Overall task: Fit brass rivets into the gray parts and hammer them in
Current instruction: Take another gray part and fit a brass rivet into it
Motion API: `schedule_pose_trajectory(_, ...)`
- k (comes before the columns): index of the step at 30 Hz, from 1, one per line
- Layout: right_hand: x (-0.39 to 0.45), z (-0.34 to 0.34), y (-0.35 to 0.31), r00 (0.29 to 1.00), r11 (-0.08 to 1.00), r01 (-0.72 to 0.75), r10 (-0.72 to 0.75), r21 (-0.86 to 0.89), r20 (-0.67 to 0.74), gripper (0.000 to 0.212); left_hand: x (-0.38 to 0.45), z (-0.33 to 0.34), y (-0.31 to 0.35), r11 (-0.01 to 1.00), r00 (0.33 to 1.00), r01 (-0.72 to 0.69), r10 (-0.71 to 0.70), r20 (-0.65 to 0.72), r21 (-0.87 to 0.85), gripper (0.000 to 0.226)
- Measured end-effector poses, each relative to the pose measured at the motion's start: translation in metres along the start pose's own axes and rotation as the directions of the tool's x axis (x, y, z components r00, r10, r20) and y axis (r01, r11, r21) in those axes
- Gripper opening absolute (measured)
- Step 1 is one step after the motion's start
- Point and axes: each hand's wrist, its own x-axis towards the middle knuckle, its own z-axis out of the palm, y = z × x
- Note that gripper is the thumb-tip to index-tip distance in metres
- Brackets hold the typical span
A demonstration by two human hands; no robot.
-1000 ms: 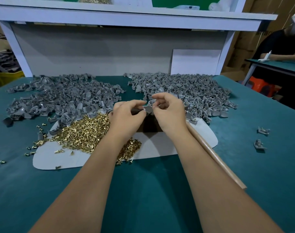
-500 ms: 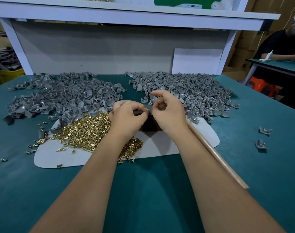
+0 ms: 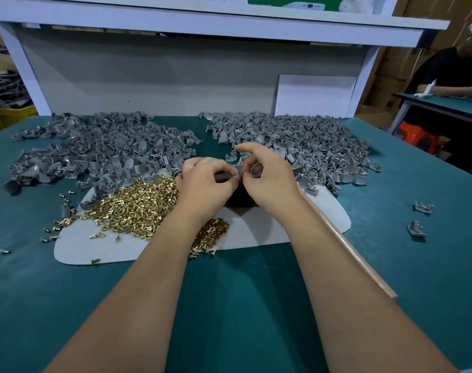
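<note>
At the centre of the frame we see the left hand and right hand brought together, fingertips meeting over a dark block. Both hands pinch a small gray part between them, though we cannot tell whether a rivet sits in it. A heap of brass rivets lies lower left of the hands on a pale board. Gray parts spread in two piles, one upper left and one upper right. A wooden handle runs under the right forearm on the teal table.
</note>
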Motion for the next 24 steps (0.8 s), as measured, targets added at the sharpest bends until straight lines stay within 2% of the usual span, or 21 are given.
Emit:
schedule_pose_trajectory(5,0.004,-0.006,-0.003,0.986,0.972,0.143,-0.122,-0.188,0.117,0.061,-0.001,0.000,0.000,1.000,1.000,0.005,-0.005,0.002,-0.014,0.028)
schedule_pose_trajectory(8,0.006,-0.007,-0.010,0.969,0.919,0.232,-0.192,-0.318,0.153,0.069,-0.001,-0.001,0.002,0.999,0.999,0.000,0.002,0.035,-0.036,0.007)
schedule_pose_trajectory(11,0.008,-0.007,-0.014,0.968,0.894,0.235,-0.180,-0.381,0.174,0.069,0.000,0.001,0.003,0.998,0.999,0.018,-0.015,0.045,-0.066,0.004)
schedule_pose_trajectory(17,0.004,-0.002,-0.011,0.994,0.947,0.102,-0.082,-0.305,0.077,0.060,0.001,0.003,-0.002,0.999,1.000,0.028,-0.028,-0.011,-0.026,0.024)
schedule_pose_trajectory(20,-0.001,0.002,-0.006,0.999,0.979,0.035,-0.032,-0.200,0.015,0.050,0.000,0.002,-0.001,0.999,0.999,0.046,-0.046,-0.004,0.002,0.019)
schedule_pose_trajectory(24,-0.001,0.002,-0.005,0.999,0.989,0.001,0.004,-0.148,0.034,0.041,0.000,0.001,-0.001,0.999,0.999,0.051,-0.051,0.014,0.004,0.011)
